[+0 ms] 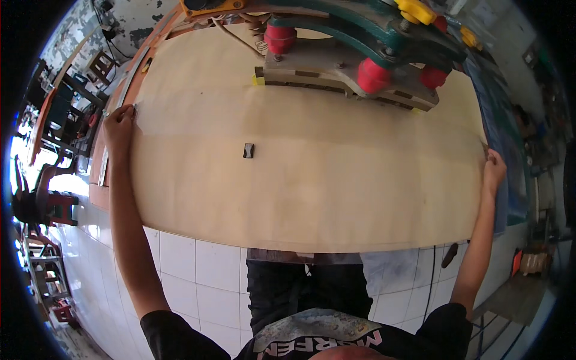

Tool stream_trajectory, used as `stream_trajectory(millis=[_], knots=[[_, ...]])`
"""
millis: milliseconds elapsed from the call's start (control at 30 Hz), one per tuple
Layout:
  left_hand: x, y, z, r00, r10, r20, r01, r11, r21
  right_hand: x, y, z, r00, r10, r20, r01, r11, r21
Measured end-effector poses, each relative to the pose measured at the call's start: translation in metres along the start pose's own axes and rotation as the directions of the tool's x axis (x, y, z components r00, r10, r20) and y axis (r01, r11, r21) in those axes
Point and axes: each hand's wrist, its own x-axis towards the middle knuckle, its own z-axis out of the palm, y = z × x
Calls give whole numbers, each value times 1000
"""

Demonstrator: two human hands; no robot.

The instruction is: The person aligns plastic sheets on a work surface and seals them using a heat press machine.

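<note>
A large, pale tan sheet point(300, 192) spreads across the worktable, its near edge overhanging close to my waist. My left hand point(120, 123) is closed, fingers pinched on the sheet's left edge. At the opposite side, my right hand point(495, 169) grips the right edge with its fingers curled. A small dark block with a grey top point(248, 150) lies on the sheet, left of the middle. Over the far part of the sheet stands a metal press head point(336, 73) under a green arm point(342, 30); whether it touches the sheet I cannot tell.
Red round mounts point(373, 75) and a yellow knob point(416, 11) sit on the green arm. Along the table's left side runs a metal ruler strip point(133, 81). Blue plastic sheeting point(510, 138) hangs at the right. Stools point(102, 66) stand to the left on white tiles point(219, 264).
</note>
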Motion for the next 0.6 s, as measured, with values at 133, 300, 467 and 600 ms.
stream_trajectory(millis=[133, 300, 467, 600], knots=[[6, -12, 1, 1000, 25, -17, -26, 999, -38, 3, 8, 4, 1000, 2, -1, -2, 999, 48], [3, -9, 2, 999, 35, -29, -35, 999, 28, 3, 11, 3, 999, -36, -2, 36, 999, 20], [4, -12, 1, 998, 36, -44, -33, 998, 51, 6, 12, 3, 999, 33, 7, -33, 999, -23], [1, -6, 0, 997, 53, -57, -50, 997, 55, 4, 8, 2, 1000, 31, 2, -30, 995, -92]])
